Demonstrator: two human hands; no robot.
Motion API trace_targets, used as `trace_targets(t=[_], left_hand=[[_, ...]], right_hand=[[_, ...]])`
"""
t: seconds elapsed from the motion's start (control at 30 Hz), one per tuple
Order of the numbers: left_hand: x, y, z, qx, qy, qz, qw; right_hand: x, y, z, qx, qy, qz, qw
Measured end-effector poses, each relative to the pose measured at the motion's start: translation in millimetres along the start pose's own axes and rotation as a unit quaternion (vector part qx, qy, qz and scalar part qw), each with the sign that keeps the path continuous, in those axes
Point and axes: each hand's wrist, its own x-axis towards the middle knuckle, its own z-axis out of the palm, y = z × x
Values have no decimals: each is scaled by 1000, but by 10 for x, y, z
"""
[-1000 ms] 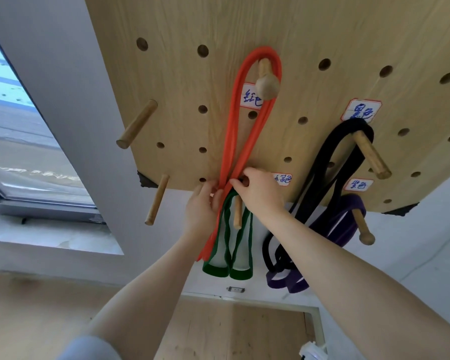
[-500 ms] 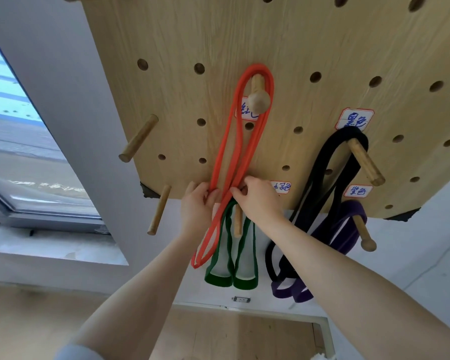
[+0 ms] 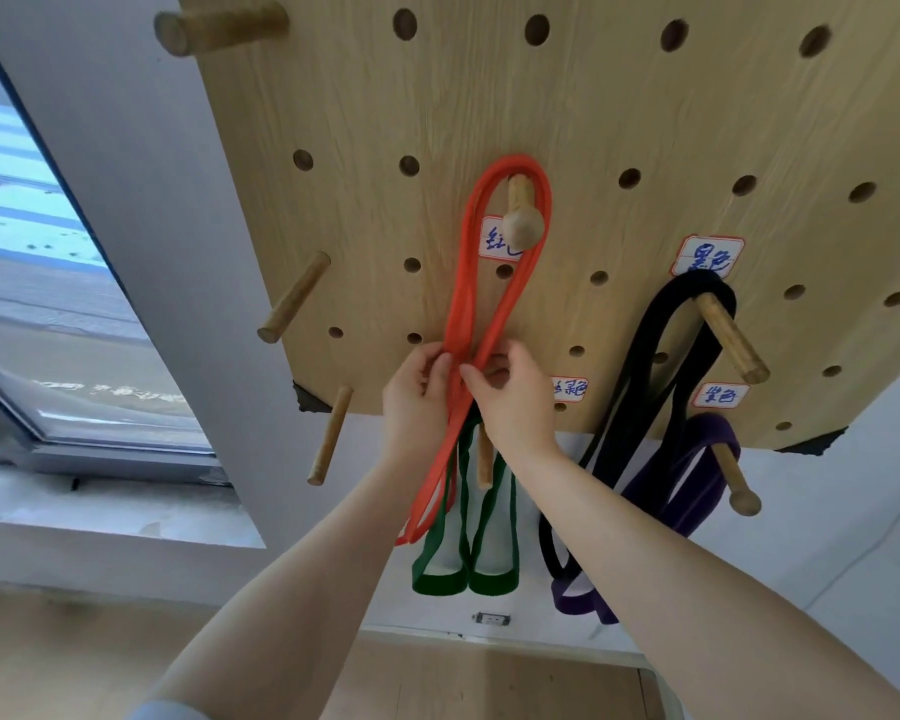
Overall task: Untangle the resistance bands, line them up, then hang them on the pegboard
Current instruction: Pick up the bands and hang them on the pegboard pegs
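Note:
An orange band (image 3: 505, 309) hangs over a round-knobbed peg (image 3: 522, 227) on the wooden pegboard (image 3: 567, 106); its two strands cross low down. My left hand (image 3: 415, 402) and my right hand (image 3: 510, 402) both pinch the orange band at that crossing. Below my hands a green band (image 3: 466, 579) hangs in two loops from a peg (image 3: 484, 462) that my hands partly hide. To the right, a black band (image 3: 645, 356) hangs on an angled peg (image 3: 731, 337) and a purple band (image 3: 697, 485) on a lower peg (image 3: 736, 478).
Bare pegs stick out at the left (image 3: 294, 298), lower left (image 3: 329, 443) and top left (image 3: 219, 27). Paper labels (image 3: 707, 256) sit beside the pegs. A window (image 3: 32, 283) lies to the left, a white wall behind, wooden floor (image 3: 48, 662) below.
The view has tilted up, so the board sits lower in the frame. My hands stay at the orange band's crossing, fingers shifted slightly. The orange loop's bottom hangs a little narrower.

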Motion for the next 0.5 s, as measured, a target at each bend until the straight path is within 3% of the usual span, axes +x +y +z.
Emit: trace_targets(t=[0.13,0.5], left_hand=[[3,2,-17,-68,19,-56,996],[-33,-21,-73,102,28,38,994]], right_hand=[[29,-81,75,28,-35,8,999],[-5,-52,63,51,-64,4,997]])
